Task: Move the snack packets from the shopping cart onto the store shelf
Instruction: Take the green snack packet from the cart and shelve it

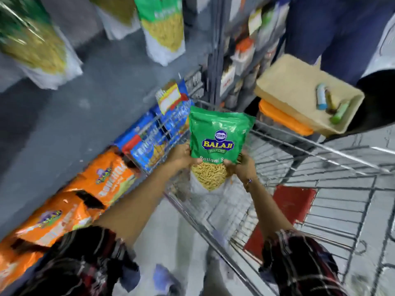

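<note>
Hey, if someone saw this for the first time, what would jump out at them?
Probably the green snack packet at centre, held upright by the left hand and right hand above the wire shopping cart. Next, the orange packets lined along the lower shelf at left, and a beige tray with small tubes at upper right.

Two hands, the left hand (181, 155) and the right hand (241, 165), are gripping one green Balaji snack packet (218, 137). At eleven o'clock, three green-and-white pouches (162, 28) are standing. At eight o'clock, two orange bags (106, 182) are lying. At two o'clock, three small tubes (321, 97) are lying in one beige tray (295, 86).
</note>
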Tool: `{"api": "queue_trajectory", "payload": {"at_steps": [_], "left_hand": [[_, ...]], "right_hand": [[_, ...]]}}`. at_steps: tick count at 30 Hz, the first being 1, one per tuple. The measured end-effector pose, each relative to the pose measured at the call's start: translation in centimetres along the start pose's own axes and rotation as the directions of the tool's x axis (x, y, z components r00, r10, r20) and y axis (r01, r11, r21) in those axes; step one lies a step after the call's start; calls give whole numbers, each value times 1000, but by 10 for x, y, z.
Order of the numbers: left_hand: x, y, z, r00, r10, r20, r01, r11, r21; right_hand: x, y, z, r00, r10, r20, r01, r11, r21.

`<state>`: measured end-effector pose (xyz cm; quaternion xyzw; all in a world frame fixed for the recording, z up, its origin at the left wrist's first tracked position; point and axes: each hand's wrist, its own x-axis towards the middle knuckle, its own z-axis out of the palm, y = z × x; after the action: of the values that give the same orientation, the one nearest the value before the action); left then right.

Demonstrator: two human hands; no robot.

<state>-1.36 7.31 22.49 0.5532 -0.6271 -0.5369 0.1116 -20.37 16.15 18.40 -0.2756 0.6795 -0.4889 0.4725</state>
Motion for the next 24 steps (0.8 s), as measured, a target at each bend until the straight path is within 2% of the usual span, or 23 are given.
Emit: {"api": "queue_trajectory", "payload": {"at_steps": [3,6,12,15,19,24], "left_hand": [[-35,19,-47,988,132,-78,-139,986,-94],[-68,31,-98,965,186,-185,-212,968,-136],[-131,37,-203,881,192,-432,-301,933,-198],[-156,28,-244,824,165,-541,-323,923,-211],[-177,9,-283,730,112,-675,-330,922,-203],[-176,-14,-305,630,44,-776,-289,940,-180]], "right_hand": [[-13,-56,23,983,-174,66,175,985,-10],[-23,-108,57,936,-314,160,319,948,-1],[-39,-196,147,761,-500,412,508,855,101],[-42,-226,196,667,-524,529,519,837,174],[-38,-246,256,646,-485,590,493,855,163],[-26,-250,307,593,-464,658,538,836,105]]}}
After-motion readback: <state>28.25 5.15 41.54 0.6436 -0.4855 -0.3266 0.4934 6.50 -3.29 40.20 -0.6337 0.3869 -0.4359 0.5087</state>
